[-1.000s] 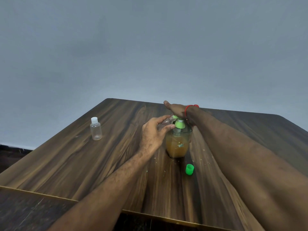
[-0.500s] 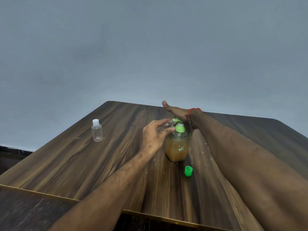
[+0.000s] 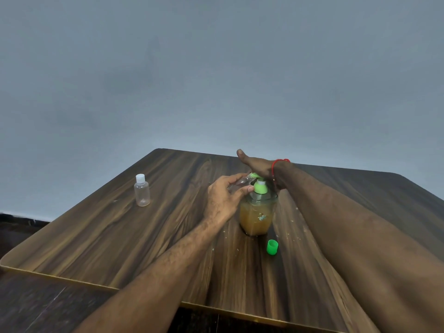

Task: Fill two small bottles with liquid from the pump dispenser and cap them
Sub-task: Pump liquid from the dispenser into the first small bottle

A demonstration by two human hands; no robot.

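Note:
A clear pump dispenser [image 3: 256, 218] with amber liquid and a green pump head stands mid-table. My left hand [image 3: 224, 199] grips a small clear bottle [image 3: 237, 184], tilted with its mouth at the green nozzle. My right hand [image 3: 258, 164] lies flat with its palm on top of the pump head, fingers stretched out; a red thread circles the wrist. A loose green cap [image 3: 272, 247] lies on the table just in front of the dispenser. A second small clear bottle [image 3: 142, 190] with a white cap stands upright at the left, and looks empty.
The wooden table [image 3: 120, 236] has a light edge along the front and small crumbs scattered around the dispenser. A plain grey wall rises behind it. Dark floor shows at the left and below the front edge.
My right hand has sat slightly higher on the pump head and then lower again; the view has shifted a little. The left hand keeps the small bottle at the nozzle.

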